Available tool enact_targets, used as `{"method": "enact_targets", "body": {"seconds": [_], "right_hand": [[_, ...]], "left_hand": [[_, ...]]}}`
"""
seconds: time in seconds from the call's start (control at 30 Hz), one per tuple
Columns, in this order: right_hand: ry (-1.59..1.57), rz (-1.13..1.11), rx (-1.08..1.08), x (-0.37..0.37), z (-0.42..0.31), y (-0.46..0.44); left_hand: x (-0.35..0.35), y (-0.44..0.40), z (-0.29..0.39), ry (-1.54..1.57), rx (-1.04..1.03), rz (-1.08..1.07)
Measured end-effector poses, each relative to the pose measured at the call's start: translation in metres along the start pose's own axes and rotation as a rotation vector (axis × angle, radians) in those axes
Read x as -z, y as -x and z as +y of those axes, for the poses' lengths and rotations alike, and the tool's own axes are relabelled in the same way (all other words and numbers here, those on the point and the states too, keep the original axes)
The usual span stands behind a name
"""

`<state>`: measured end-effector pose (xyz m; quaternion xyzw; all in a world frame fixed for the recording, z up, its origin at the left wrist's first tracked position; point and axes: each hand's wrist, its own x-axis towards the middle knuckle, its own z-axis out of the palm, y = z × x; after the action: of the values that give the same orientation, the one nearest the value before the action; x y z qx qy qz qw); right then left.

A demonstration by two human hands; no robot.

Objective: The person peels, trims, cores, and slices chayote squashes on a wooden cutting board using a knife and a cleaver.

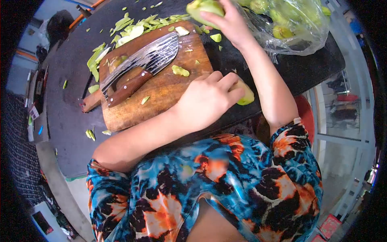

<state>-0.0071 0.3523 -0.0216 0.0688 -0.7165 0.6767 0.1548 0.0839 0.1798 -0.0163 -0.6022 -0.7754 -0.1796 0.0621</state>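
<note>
Curled fingers of my left hand (207, 99) are wrapped over a pale green fruit (245, 94), partly hidden by them, beside the right edge of the cutting board (161, 101). Farther forward, my right hand (231, 24) grips a larger green fruit (203, 12) over the table, left of the plastic bag. A wide knife (161, 52) with a brown wooden handle (130, 88) lies flat on the board, touched by neither hand. Near its blade is a small green piece (180, 71).
A clear plastic bag (298, 40) with several green fruits stands at the back right. Green peelings (141, 28) are heaped behind the board and along its left side. The dark table (66, 121) carries scattered scraps. A red stool (305, 115) shows beyond the right arm.
</note>
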Motion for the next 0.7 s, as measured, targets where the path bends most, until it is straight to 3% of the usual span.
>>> {"method": "enact_targets", "body": {"seconds": [0.07,0.13,0.3,0.5,0.63,0.7], "right_hand": [[0.337,-0.069,0.204,-0.001,-0.001,0.002],[0.259,-0.098,0.125,-0.005,-0.006,0.004],[0.173,-0.127,0.128,-0.008,-0.005,0.004],[0.188,-0.092,0.087,-0.005,0.021,0.000],[0.267,-0.119,0.132,-0.012,0.018,0.004],[0.410,-0.111,0.218,-0.018,0.007,0.009]], "left_hand": [[0.002,0.008,-0.005,0.100,-0.062,0.079],[-0.001,0.013,-0.010,0.184,-0.084,0.116],[0.009,0.019,-0.011,0.591,0.151,0.296],[0.039,0.041,-0.027,0.263,-0.091,0.549],[0.054,0.056,-0.036,0.219,-0.061,0.616],[0.062,0.064,-0.035,0.273,0.104,0.640]]}}
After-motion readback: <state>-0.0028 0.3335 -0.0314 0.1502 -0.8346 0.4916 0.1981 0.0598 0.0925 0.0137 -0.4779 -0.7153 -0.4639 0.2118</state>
